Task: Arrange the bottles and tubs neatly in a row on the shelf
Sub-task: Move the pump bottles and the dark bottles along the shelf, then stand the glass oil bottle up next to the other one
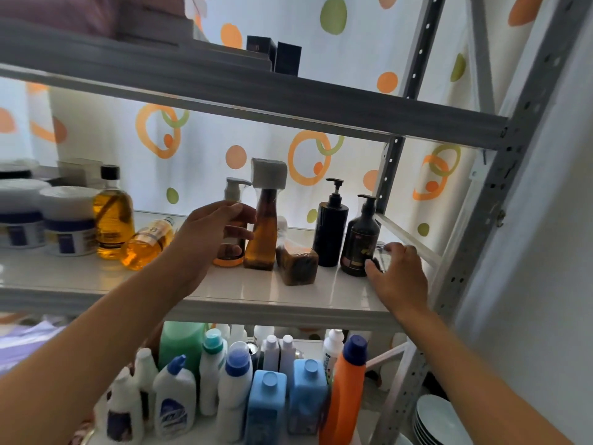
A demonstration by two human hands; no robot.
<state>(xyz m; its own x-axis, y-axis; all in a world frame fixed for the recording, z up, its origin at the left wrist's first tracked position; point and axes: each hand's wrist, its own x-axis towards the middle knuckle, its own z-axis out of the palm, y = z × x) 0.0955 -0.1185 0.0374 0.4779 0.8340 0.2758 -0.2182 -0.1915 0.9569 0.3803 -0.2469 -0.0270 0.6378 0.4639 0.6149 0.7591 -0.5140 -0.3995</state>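
Bottles and tubs stand on the middle white shelf of a grey metal rack, and both bare arms reach up to them from the bottom corners of the view. Nearest along the shelf, the right hand lies at the right end with its fingers curled around a small clear jar, which sits just beside a short dark pump bottle. The left hand is further in, fingers and thumb closed around a clear pump bottle with an orange base that stands upright on the shelf. Touching that bottle on its right is a tall amber bottle with a square white cap, and in front of it a wrapped brown bottle lies tilted on its side. Between this one and the short dark bottle stands a tall black pump bottle. Left of the left hand, a small orange bottle lies on its side, leaning against an upright bottle of yellow oil with a black cap. Further left are two white tubs with blue bands, side by side. Behind everything hangs a white curtain printed with orange and green circles. Below, the lower shelf is crowded with cleaning bottles, among them an orange detergent bottle and two blue square bottles. On the upper shelf sit two dark boxes.
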